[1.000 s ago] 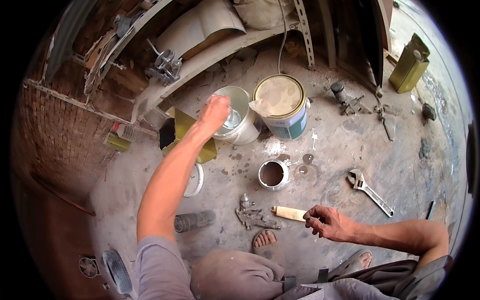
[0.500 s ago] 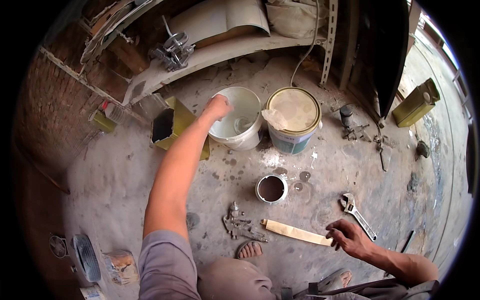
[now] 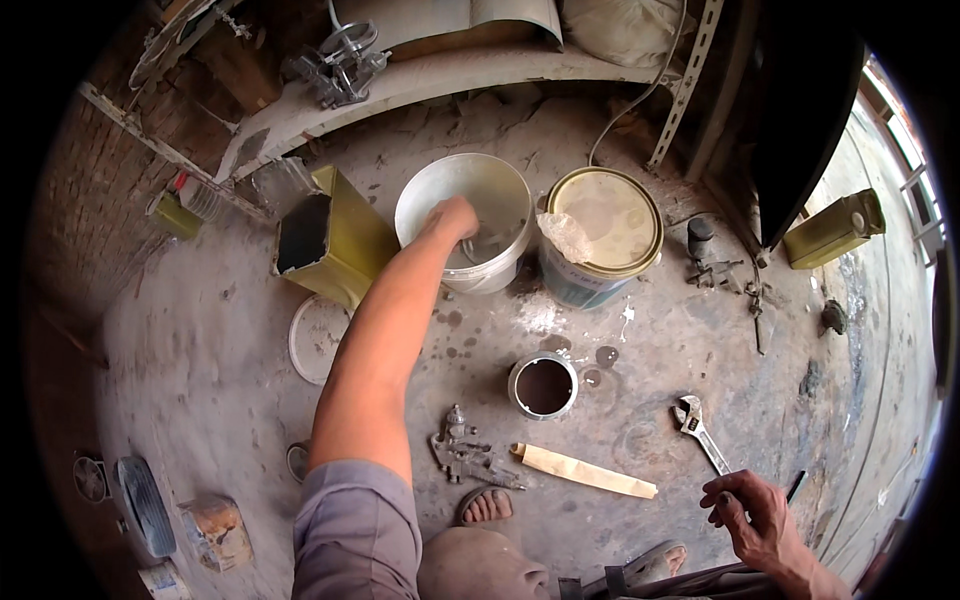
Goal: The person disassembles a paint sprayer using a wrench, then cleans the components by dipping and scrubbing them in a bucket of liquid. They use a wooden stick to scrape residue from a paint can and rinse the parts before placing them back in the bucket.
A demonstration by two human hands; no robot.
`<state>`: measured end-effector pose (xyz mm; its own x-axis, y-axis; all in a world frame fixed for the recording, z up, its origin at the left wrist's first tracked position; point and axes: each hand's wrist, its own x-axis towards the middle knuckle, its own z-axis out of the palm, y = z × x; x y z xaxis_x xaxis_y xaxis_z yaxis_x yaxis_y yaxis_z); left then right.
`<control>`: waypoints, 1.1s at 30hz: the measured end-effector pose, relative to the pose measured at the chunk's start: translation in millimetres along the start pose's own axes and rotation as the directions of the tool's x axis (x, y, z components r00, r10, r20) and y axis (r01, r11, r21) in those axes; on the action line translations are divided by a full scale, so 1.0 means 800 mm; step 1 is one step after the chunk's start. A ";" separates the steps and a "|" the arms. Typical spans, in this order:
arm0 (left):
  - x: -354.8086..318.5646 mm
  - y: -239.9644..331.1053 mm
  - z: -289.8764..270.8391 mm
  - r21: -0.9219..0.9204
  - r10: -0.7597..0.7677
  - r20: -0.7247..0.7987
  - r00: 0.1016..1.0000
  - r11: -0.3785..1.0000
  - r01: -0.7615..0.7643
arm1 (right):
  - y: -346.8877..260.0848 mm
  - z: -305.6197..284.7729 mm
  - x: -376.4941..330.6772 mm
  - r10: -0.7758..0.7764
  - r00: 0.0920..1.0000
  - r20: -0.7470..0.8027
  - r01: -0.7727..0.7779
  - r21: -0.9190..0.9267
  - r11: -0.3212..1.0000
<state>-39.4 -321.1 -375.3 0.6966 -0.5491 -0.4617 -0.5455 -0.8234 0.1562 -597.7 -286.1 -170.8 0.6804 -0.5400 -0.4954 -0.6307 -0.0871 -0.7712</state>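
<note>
I had the left hand (image 3: 455,218) reaching far out and down into the white bucket (image 3: 470,215), which stood on the concrete floor (image 3: 200,330) at the far middle of the scene, just left of the lidded paint can (image 3: 605,235) and just right of the open yellow-green tin (image 3: 330,235). The fingers curled over something inside the bucket, but the rim and my own wrist hid it, so I could not tell whether that grip was clenched on anything or merely dipping. The arm was stretched nearly straight, I judged because the bucket sat far from where I crouched.

The right hand (image 3: 760,515) hung near me on the right, fingers loosely bent and holding nothing, close to the adjustable wrench (image 3: 700,430) but apart from it. Between the two hands lay the small open can (image 3: 543,385) with dark contents, the flat wooden stick (image 3: 585,470) and the spray gun (image 3: 465,460), all laid within easy reach of my sandalled foot (image 3: 487,505). A round white lid (image 3: 318,338) lay left of my forearm.

Against the half-second-earlier frame, the left hand had gone from the bucket's near rim deeper inside, and the right hand had drawn away from the end of the stick, toward the right.
</note>
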 end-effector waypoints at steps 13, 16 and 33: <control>-0.071 0.005 -0.030 0.105 0.140 -0.318 0.938 0.988 -0.112 | 0.010 -0.008 0.020 -0.001 1.000 0.027 0.002 -0.037 0.999; -0.091 -0.004 -0.045 -0.050 0.165 -0.510 0.844 0.974 -0.221 | 0.015 -0.012 0.017 -0.003 1.000 0.016 0.003 -0.038 0.999; -0.412 -0.098 0.018 -0.972 0.366 0.089 0.926 -0.171 0.161 | 0.015 0.003 0.005 0.013 0.985 0.174 -0.025 0.067 0.997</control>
<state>-233.0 -73.9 -247.7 0.4042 -0.7970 -0.4487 0.6583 -0.0871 0.7477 -602.1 -287.4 -182.8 0.7268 -0.3868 -0.5675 -0.6211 -0.0175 -0.7835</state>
